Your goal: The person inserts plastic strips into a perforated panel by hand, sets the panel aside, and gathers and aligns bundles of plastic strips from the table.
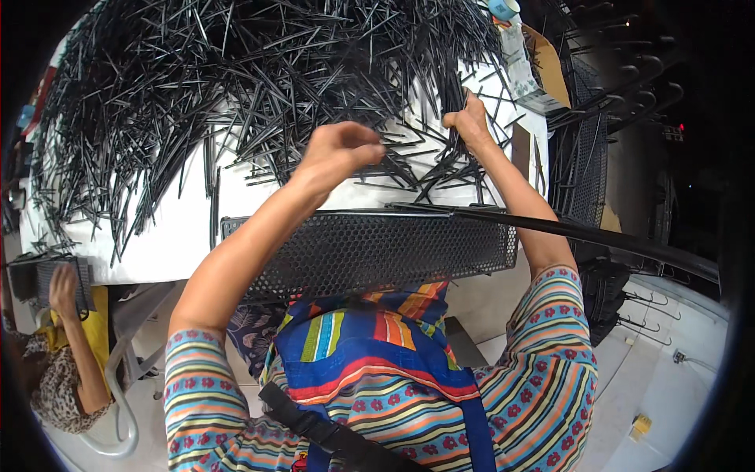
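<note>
A large heap of thin black pointed sticks (259,71) is spread over the white table, lying in every direction. My right hand (469,122) is closed round a bundle of these sticks (451,90) at the right side of the heap, thumb pressed across it. My left hand (338,153) hovers over the heap's near edge, with a gap between thumb and curved forefinger. Nothing shows in it, though its other fingers are partly hidden. Below both hands, a long black perforated tray (377,250) sits along the table's front edge.
A long black bar (590,233) crosses over my right forearm. An open cardboard box (546,67) and a blue cup (503,8) stand at the far right, beside black racks with hooks (645,98). Another person's hand (63,291) is at the lower left.
</note>
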A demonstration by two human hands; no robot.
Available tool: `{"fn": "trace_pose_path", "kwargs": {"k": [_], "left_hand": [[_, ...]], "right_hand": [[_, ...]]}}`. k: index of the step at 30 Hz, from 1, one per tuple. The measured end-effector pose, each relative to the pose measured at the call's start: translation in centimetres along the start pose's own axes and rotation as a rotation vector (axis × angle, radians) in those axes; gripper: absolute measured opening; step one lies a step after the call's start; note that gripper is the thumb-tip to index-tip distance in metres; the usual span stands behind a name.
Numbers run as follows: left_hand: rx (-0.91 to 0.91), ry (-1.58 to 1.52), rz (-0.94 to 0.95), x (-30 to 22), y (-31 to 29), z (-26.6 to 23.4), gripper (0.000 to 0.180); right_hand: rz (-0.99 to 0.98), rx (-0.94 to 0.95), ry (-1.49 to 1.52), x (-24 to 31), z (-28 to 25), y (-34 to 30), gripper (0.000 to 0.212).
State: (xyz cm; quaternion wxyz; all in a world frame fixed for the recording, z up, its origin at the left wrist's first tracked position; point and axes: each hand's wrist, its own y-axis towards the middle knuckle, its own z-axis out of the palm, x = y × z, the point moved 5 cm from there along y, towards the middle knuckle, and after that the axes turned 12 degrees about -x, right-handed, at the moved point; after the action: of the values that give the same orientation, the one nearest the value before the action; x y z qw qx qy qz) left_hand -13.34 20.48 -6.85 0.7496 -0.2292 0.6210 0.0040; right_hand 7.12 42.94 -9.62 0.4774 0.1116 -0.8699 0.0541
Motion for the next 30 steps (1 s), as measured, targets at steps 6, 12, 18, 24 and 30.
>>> {"fn": "trace_pose_path", "kwargs": {"k": [6,12,18,24,30], "left_hand": [[-0.039,-0.266,0.184,-1.1,6.2,5.0,0.079],[-0.364,-0.942,-0.062,-0.5,7.8,2.6,0.029],[-0.502,-1.058,-0.101,-1.7,8.1,0.5,0.022],[-0.425,-0.923,0.273,-7.3,6.2,2.9,0.021],[-0.461,-0.880,0.255,-6.1,5.0,3.3,0.018]], "right_hand": [[-0.602,0.011,-0.058,9.1,5.0,-3.2,0.040],[-0.647,0.274,-0.184,13.4,8.4,-7.3,0.073],[-0.231,-0.023,0.229,11.6,4.6,-6.1,0.046],[0.553,0.019,0.837,10.3,7.1,-6.8,0.045],[0.445,0.052,0.991,12.9,8.8,-6.3,0.033]]}}
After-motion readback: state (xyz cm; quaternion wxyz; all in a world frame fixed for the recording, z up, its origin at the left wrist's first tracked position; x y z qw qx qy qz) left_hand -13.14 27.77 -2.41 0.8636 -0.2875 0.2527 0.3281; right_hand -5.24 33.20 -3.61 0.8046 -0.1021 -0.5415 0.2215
